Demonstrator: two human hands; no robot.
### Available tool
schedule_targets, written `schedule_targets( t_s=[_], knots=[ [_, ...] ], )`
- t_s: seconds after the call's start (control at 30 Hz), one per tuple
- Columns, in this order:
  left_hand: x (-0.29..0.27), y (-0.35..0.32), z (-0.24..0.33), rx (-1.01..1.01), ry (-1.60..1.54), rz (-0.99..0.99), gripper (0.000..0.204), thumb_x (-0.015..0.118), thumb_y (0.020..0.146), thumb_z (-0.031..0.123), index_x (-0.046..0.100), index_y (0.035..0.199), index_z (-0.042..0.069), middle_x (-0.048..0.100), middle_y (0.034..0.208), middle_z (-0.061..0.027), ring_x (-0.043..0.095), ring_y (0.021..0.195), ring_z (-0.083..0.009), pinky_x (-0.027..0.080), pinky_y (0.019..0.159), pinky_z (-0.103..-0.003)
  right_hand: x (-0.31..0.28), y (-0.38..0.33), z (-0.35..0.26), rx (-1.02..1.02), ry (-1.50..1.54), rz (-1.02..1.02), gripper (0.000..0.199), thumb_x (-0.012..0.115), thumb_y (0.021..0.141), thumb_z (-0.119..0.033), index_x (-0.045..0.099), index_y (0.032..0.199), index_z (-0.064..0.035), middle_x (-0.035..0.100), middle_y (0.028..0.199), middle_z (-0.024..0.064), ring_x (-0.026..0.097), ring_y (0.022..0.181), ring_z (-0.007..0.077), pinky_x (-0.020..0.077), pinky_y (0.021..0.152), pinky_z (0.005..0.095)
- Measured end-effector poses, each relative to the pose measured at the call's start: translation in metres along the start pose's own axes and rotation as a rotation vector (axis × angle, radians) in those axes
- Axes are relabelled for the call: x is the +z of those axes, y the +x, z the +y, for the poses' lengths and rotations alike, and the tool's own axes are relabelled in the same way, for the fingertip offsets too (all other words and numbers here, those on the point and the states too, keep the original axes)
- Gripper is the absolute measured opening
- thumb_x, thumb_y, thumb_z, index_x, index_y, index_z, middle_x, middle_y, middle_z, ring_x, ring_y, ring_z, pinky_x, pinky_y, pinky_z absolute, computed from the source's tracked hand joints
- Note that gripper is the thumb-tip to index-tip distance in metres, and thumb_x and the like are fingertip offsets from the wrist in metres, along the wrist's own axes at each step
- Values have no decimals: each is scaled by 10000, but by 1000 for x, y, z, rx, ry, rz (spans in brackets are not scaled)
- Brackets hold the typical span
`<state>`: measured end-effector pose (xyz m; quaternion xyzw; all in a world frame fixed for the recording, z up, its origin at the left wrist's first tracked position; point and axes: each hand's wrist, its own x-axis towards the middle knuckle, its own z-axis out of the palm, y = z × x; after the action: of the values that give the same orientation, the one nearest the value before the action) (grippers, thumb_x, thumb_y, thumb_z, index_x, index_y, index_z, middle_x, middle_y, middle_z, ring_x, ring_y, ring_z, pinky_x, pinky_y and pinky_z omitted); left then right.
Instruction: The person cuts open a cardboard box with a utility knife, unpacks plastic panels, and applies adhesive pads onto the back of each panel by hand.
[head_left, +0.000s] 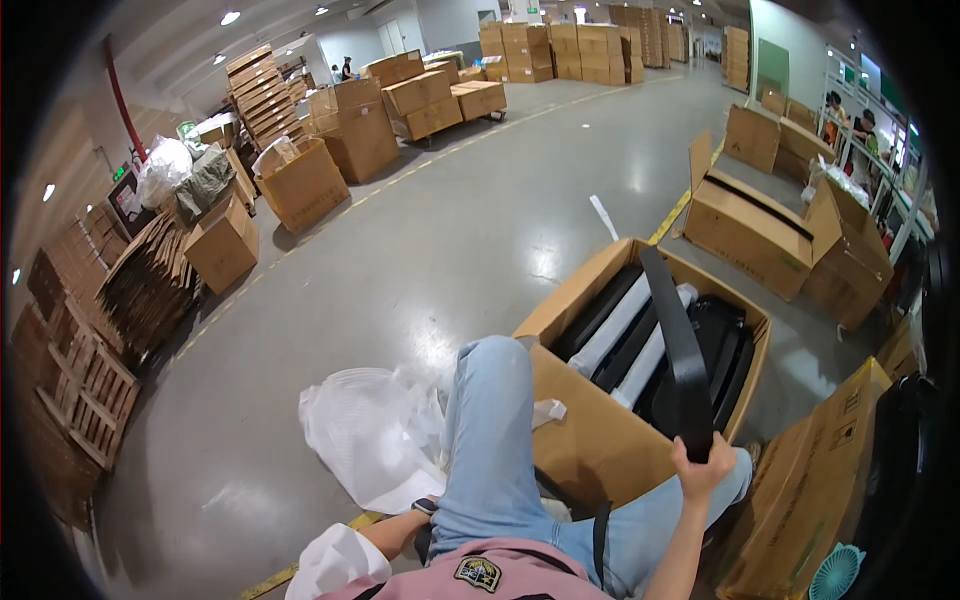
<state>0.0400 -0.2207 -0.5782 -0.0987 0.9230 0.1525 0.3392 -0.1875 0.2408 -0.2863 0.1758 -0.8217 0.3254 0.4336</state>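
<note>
My right hand [704, 466] is closed around the near end of a long, flat black panel [680, 345], whose exact kind I cannot tell. The panel slants up and away over an open cardboard box [600, 425] in front of me. Inside the box stand several black panels [610, 300], some with white foam wrap [612, 322] between or around them. My left forearm [395, 530] reaches to my left thigh, a dark band at its wrist; the fingers are hidden there. Crumpled white foam sheeting [370, 430] lies on the floor beside my left leg.
Another tall carton [800, 490] stands close on my right, with a turquoise fan-like object [838, 572] near it. Open cartons [750, 235] stand beyond the box at right. Stacked boxes [350, 125], flattened cardboard [150, 285] and a wooden pallet [88, 385] line the left side.
</note>
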Motion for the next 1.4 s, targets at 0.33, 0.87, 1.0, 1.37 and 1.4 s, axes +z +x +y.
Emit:
schedule_targets(
  t_s=[0.33, 0.87, 1.0, 1.37, 1.4],
  knots=[
    [-32, 29, 15, 207, 169, -182, 451, 581, 746, 439, 661, 997, 72, 653, 967, -175, 620, 905, -349, 482, 798, -434, -25, 16, -63, 59, -8, -60, 269, 707, 523, -182, 515, 642, -36, 481, 553, 118, 477, 503, 319, 369, 497, 369],
    [-321, 127, 238, 373, -1894, -707, 754, 421, 822, 691, 551, 1203, 53, 627, 1103, -110, 600, 999, -235, 485, 876, -362, -8, 31, -132, -189, -94, -511, 422, 681, 570, -341, 329, 556, -109, 317, 520, 12, 391, 420, 173, 290, 402, 278],
    [-315, 116, 287, 477, -1712, -540, 580, 507, 860, 511, 531, 1204, 45, 567, 1186, -73, 551, 1051, -203, 440, 928, -327, -11, -4, -135, -237, -119, -569, 362, 624, 694, -308, 345, 571, -113, 336, 544, 1, 394, 445, 154, 309, 437, 274],
    [-274, 77, 258, 122, -1848, -256, 534, 609, 625, 286, 571, 1069, -7, 597, 1089, -127, 590, 983, -269, 499, 861, -428, -157, -140, -57, 857, -833, 97, 378, 626, 704, -9, 569, 1074, -61, 570, 1115, 128, 553, 1043, 315, 438, 902, 345],
    [-267, 68, 258, 83, -1827, -261, 537, 599, 628, 284, 568, 1092, 16, 596, 1095, -121, 592, 980, -262, 501, 845, -430, -181, -202, -47, 1060, -776, 240, 320, 613, 730, -53, 583, 1049, -53, 590, 1054, 133, 574, 983, 319, 458, 847, 356]
  ],
)
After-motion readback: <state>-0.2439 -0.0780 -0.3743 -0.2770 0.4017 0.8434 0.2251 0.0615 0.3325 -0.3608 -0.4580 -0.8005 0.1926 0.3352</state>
